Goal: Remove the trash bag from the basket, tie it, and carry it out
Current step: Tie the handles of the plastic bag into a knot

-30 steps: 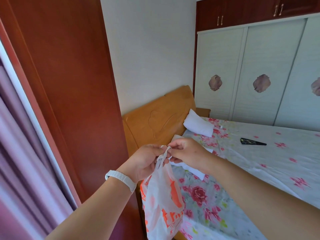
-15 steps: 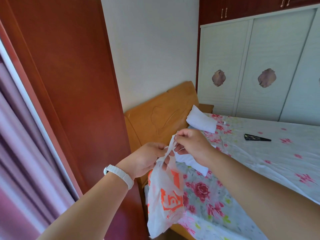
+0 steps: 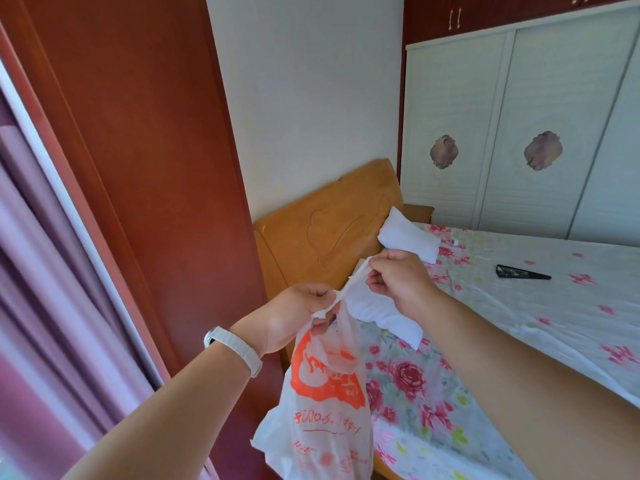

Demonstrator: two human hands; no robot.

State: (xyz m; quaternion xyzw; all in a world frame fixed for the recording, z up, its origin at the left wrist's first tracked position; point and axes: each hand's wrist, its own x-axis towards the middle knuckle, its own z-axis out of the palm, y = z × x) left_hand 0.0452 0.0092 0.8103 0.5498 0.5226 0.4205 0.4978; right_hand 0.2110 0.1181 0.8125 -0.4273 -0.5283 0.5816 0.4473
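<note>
Two hands hold a thin white trash bag [image 3: 322, 407] with orange printing, hanging in mid-air in front of me, above the near corner of a bed [image 3: 519, 341] with a rose-patterned sheet. No basket is in view, so I judge the bag is already out of it and I am part-way through tying.

My left hand [image 3: 294, 317] is pinched shut on the gathered neck of the bag, carrying its weight. My right hand [image 3: 398, 278] is up and to the right of it, a little apart, closed on a twisted white handle strip [image 3: 353, 282] drawn taut between the two.

What could go wrong, as I judge it: the film looks thin, and the strip could tear if my right hand pulls too hard. If my left pinch loosens, the bag could drop onto the bed or floor and spill. I cannot tell whether a knot has formed yet; one left loose could open while I carry the bag out.

A wooden headboard [image 3: 329, 230] and white pillows [image 3: 408, 239] lie behind the bag.
</note>
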